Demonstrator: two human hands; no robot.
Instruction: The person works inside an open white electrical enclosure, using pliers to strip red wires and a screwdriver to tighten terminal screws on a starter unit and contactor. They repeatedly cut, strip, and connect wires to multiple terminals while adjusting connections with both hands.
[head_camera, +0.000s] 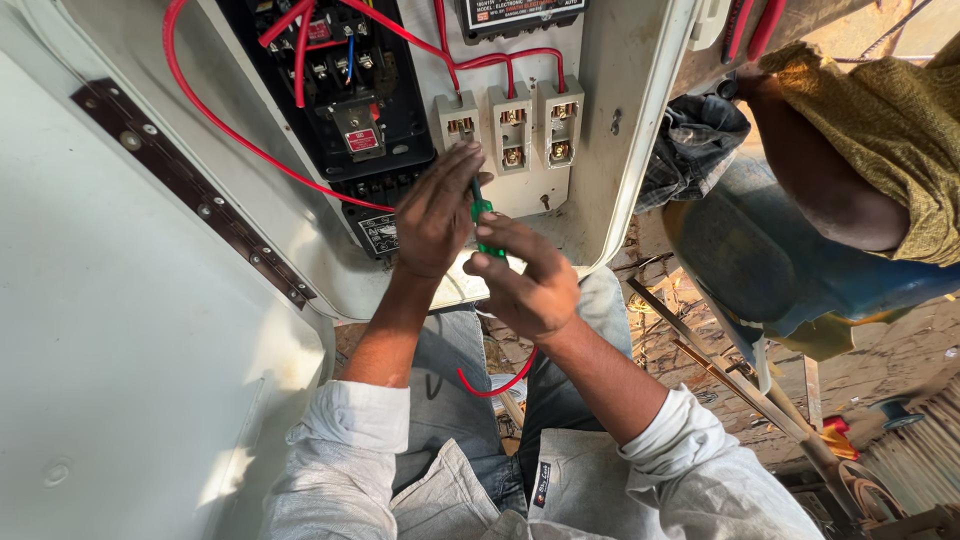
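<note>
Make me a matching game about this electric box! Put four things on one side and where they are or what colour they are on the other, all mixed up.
Things:
1. screwdriver handle
2. long looping wire
3. three fuse holders
4. hinge strip

Places and colours:
A. red, curving across the box's left side
B. dark metal with screws, on the open door's edge
C. green, between the left hand and the right hand
D. cream, side by side in a row above the hands

Pairs: 1-C, 2-A, 3-D, 4-B
</note>
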